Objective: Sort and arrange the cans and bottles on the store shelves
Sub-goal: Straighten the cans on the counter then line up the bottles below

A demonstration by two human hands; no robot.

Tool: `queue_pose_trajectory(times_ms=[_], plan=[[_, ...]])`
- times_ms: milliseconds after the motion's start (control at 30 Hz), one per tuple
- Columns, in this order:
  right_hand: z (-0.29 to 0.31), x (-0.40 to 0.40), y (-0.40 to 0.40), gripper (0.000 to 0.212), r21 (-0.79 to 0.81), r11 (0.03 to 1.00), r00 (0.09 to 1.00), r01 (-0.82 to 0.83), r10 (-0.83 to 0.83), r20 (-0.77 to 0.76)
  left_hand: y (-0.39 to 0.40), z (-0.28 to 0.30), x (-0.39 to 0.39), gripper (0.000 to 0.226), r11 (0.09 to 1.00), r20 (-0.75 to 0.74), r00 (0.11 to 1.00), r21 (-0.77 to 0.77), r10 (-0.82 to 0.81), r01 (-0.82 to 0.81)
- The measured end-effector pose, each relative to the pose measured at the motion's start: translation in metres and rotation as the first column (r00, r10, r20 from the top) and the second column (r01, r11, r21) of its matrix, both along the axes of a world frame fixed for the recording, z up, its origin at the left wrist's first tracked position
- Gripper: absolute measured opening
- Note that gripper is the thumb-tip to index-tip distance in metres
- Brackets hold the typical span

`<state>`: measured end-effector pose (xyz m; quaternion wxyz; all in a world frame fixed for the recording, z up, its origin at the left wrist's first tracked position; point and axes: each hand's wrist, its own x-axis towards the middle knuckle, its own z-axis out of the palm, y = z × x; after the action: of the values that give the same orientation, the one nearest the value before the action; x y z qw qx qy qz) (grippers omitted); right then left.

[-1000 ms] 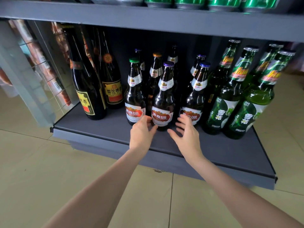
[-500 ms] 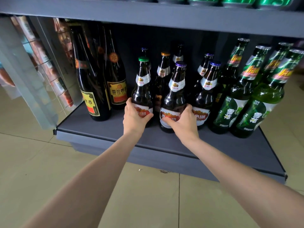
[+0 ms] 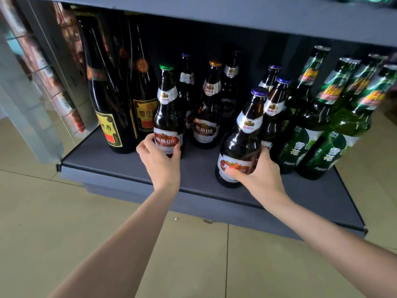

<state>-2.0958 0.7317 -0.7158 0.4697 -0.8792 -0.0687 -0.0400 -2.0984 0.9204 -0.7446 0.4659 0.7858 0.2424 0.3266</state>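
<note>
Bottles stood on the bottom shelf, a dark grey board just above a beige tiled floor. The left hand gripped the green-capped brown bottle, upright near the shelf's middle. The right hand held the purple-capped brown bottle, tilted rightward near the shelf's front edge. Tall dark bottles occupied the shelf's left end, green bottles its right end. A grey upper shelf ran overhead; a mirrored side panel adjoined the shelf's left end.
</note>
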Motion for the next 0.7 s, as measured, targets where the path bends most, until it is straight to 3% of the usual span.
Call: queue_pose_trajectory(times_ms=[100,200,267,400,500,700], plan=[[0.003,-0.007,-0.015,0.068,-0.015,1.000,1.000,-0.008,0.008,0.006,-0.033,-0.009,-0.012,0.038,0.983,0.031,0.986,0.093,-0.165,0.161],[0.006,-0.011,-0.027,0.067,0.000,1.000,1.000,-0.007,0.007,0.003,-0.047,-0.006,0.010,0.064,0.950,-0.059,0.950,0.044,-0.307,0.310],[0.008,-0.010,-0.032,0.066,0.009,1.000,1.000,-0.019,0.019,0.000,-0.050,-0.001,0.030,0.080,0.956,-0.137,0.947,-0.014,-0.291,0.292],[0.006,-0.004,-0.040,0.069,0.014,0.999,0.999,-0.038,0.038,-0.002,-0.068,0.001,0.060,0.089,0.971,-0.199,0.957,-0.151,-0.212,0.184],[0.001,-0.004,-0.043,0.070,0.044,0.998,0.999,-0.044,0.044,0.004,-0.073,0.000,0.077,0.088,0.970,-0.221,0.963,-0.218,-0.153,0.104],[-0.001,-0.004,-0.044,0.069,0.068,0.997,1.000,-0.031,0.031,0.001,-0.076,-0.013,0.085,0.080,0.979,-0.164,0.981,-0.191,-0.107,0.074]])
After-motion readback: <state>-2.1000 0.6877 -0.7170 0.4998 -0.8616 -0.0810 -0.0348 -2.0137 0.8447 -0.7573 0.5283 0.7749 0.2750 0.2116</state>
